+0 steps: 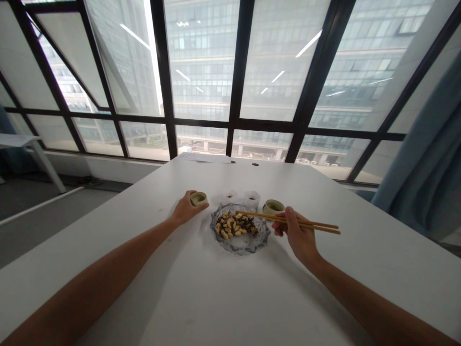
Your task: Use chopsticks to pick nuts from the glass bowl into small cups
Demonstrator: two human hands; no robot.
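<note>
A scalloped glass plate point(242, 246) stands on the white table, with peanuts point(230, 225) and small dark pieces point(248, 223) in it. To its upper left, my left hand point(187, 209) is wrapped round a small green cup point(199, 198). Wooden chopsticks point(306, 223) are held in my right hand point(297, 233), at the plate's right side. Their tips reach over the peanuts; whether anything is between them is too small to tell. A second green cup point(273, 206) sits just beyond my right fingers, partly hidden.
Two small whitish cups, one at left point(229, 196) and one at right point(252, 198), stand behind the plate. Papers point(205, 157) and two small brown discs lie at the far edge of the table point(201, 298). A blue curtain point(425, 144) hangs at right, near the windows.
</note>
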